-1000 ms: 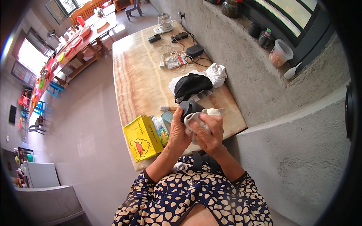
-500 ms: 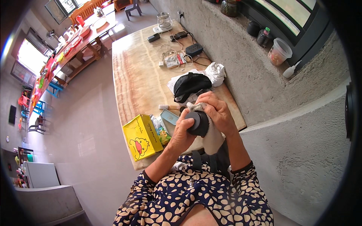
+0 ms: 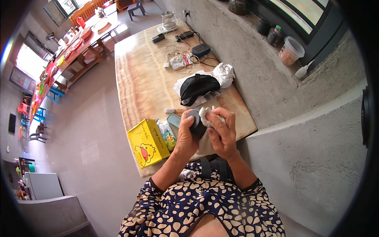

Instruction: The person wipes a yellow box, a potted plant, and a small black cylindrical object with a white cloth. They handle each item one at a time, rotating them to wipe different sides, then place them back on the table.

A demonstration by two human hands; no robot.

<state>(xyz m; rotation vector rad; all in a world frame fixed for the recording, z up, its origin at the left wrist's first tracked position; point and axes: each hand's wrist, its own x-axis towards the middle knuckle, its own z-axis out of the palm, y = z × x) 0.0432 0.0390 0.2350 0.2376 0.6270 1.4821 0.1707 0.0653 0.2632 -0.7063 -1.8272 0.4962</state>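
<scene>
My left hand (image 3: 184, 138) is wrapped round a black cylindrical object (image 3: 196, 127) with a flat round end, its thumb pressed on that end. I cannot tell exactly what the object is. My right hand (image 3: 223, 138) pinches a pale, off-white cloth (image 3: 205, 145) against the object's right side, fingers bent. Part of the cloth hangs down between my two hands. Just beyond them, a black zipped pouch (image 3: 199, 87) lies on white papers. A light-blue case (image 3: 173, 120) and a white-bristled brush (image 3: 170, 111) rest near my left hand.
A yellow box (image 3: 147, 144) with a duck picture stands at the near left edge of the stone-topped table (image 3: 138, 79). White cables (image 3: 179, 59), a black power strip (image 3: 201, 49) and a glass kettle (image 3: 169, 20) occupy its far end. A rough wall (image 3: 252, 79) borders the right.
My right hand has moved down and turned, its fingers now curled over the bunched cloth. The black object has shifted slightly left with my left hand.
</scene>
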